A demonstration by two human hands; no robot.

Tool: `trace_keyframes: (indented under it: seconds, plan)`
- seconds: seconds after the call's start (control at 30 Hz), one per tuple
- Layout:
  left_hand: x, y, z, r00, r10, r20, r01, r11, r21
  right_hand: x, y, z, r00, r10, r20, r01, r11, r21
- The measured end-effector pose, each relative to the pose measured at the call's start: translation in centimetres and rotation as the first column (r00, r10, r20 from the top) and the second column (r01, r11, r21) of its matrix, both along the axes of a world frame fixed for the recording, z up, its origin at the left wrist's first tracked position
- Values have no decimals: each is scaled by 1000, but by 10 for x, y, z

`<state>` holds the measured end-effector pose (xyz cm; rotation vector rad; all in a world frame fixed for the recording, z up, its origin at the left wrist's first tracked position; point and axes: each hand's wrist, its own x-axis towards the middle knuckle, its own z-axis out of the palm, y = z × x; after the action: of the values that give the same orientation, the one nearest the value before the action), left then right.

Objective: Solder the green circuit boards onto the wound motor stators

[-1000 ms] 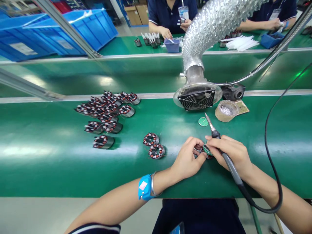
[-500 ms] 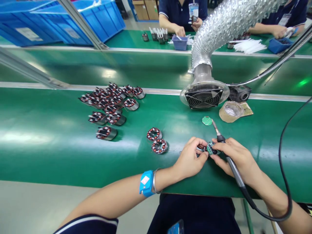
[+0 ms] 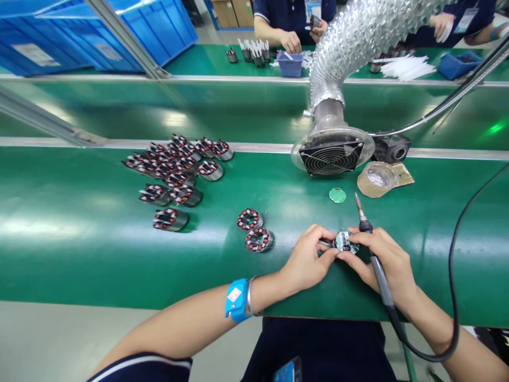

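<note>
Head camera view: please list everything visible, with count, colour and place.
benches: two, green, near and far
clustered cores: many, black-red-silver, bench left
paired cores: two, likewise, mid-bench
duct: one, silver, upper right
fan: one, black, duct mouth
loose board: one, green, before fan
cup: one, tan, right of fan
holder: one, dark, behind cup
bins: at least two, blue, upper left
trays: two, purple, blue, far bench
strips: many, white, far bench
people: two, navy shirts, beyond far bench
held board: one, green, centre right
soldering iron: one, grey, right hand
wrist strap: one, blue, left wrist
left hand: one, bare, beside held board
right hand: one, bare, holding iron
</note>
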<state>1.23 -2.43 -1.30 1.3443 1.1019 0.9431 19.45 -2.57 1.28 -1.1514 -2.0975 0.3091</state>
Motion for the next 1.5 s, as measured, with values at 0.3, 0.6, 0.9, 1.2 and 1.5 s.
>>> trace_keyframes:
  seconds: [0.3, 0.6, 0.9, 1.2, 1.5]
  plan:
    - [-17, 13, 16, 952, -234, -196, 287, 905, 315, 8, 0, -12, 994, -55, -98, 33, 978, -208]
    - [-12, 25, 25, 846, -92, -526, 428, 705, 566, 13, -3, -20, 968, -2, -251, -95, 924, -371]
    - [-16, 29, 38, 754, -164, -636, 537, 711, 454, -8, -8, -28, 975, -118, -186, 34, 916, -400]
    - [-19, 30, 27, 762, -88, -641, 529, 654, 540, -7, -10, -30, 962, -56, -268, -34, 946, -322]
    - [-12, 23, 21, 797, -25, -603, 474, 645, 600, -12, -20, -38, 984, -11, -176, -12, 991, -132]
